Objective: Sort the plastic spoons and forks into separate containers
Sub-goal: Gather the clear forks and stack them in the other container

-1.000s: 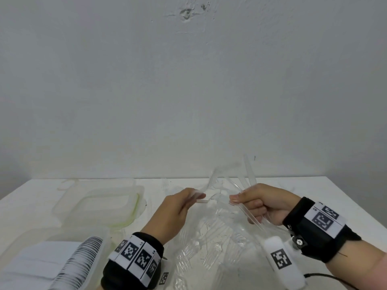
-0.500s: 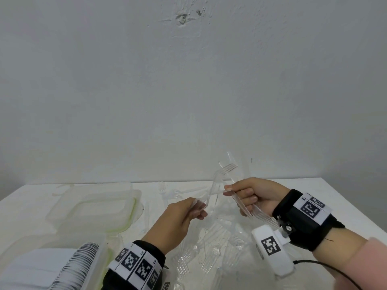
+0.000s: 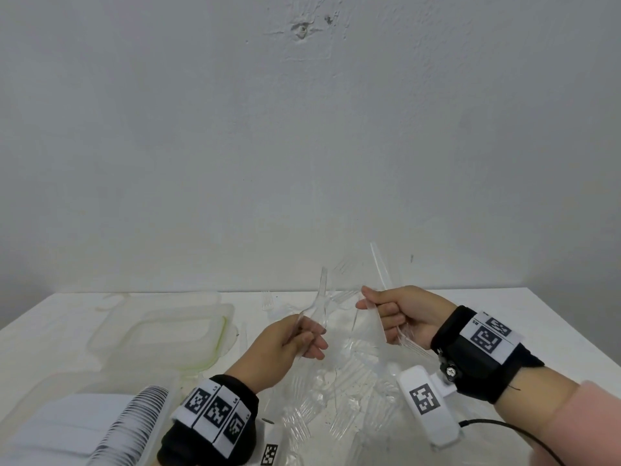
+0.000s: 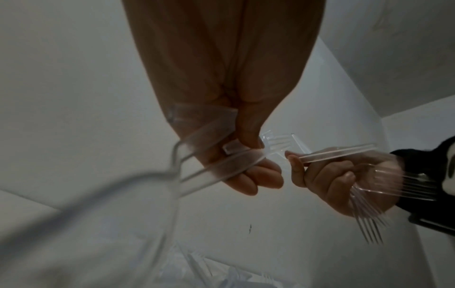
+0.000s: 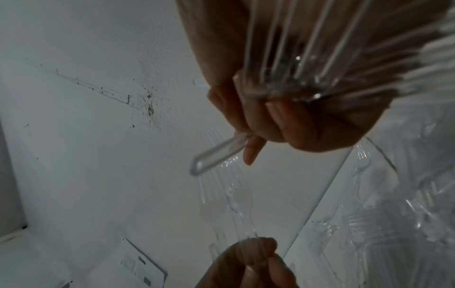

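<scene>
Forks (image 3: 322, 297) pinched upright in left hand (image 3: 285, 344); right hand (image 3: 400, 317) clenched round a fork bundle (image 4: 369, 198). Recommend aligning handles before merging, tines one way, over bench (image 3: 487, 317).

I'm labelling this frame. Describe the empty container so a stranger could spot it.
On the white table, look left of the left hand. The clear empty container lies there; unlike the nearer box of stacked white cutlery, it has a green-edged rim.

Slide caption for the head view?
Left hand and right hand each grip clear plastic forks above the table's cutlery pile.
</scene>
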A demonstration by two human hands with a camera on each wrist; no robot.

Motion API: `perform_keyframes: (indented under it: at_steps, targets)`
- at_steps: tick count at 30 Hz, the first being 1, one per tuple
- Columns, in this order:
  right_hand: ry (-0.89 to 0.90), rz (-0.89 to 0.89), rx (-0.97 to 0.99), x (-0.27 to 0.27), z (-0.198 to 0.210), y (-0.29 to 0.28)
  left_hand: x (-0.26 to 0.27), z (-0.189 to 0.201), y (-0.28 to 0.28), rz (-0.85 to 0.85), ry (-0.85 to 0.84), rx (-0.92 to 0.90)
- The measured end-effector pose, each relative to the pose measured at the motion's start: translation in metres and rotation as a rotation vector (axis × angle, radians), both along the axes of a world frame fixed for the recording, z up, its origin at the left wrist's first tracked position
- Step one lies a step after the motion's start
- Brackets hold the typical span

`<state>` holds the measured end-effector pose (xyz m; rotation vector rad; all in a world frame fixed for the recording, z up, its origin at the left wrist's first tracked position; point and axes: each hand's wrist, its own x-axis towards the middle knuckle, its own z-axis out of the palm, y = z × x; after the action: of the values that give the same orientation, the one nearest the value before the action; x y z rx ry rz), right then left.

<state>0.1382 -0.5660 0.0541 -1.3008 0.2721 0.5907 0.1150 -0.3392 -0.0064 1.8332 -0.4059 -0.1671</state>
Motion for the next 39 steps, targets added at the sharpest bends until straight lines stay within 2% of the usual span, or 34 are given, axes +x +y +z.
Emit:
perform_keyframes:
  at_steps: [5,9,11,15,19,27,35,39]
  targets:
    - [-0.129,-0.018,-0.043,-0.006,-0.005,0.004,-0.003,0.003,-0.002,0.018,0.073,-0.074]
    - [-0.397,-0.164,-0.132,-0.012,-0.017,0.013,-0.009,0.005,-0.008,0.007,0.128,-0.135]
    - [-0.465,-0.250,-0.112,-0.014,-0.023,0.019,-0.012,0.008,-0.013,0.002,0.140,-0.155]
    - [-0.485,-0.355,-0.021,-0.017,-0.030,0.023,-0.015,0.012,-0.020,0.072,0.155,-0.215]
    - [-0.510,-0.384,-0.030,-0.020,-0.033,0.025,-0.015,0.006,-0.023,0.188,0.115,-0.199]
    - [-0.552,-0.386,-0.213,-0.020,-0.041,0.031,-0.034,-0.001,-0.041,0.223,0.020,-0.175]
    - [-0.515,-0.304,-0.198,-0.025,-0.050,0.038,-0.046,-0.007,-0.047,0.263,0.050,-0.188]
    - [-0.474,-0.262,-0.185,-0.022,-0.047,0.032,-0.042,-0.005,-0.035,0.340,0.110,-0.291]
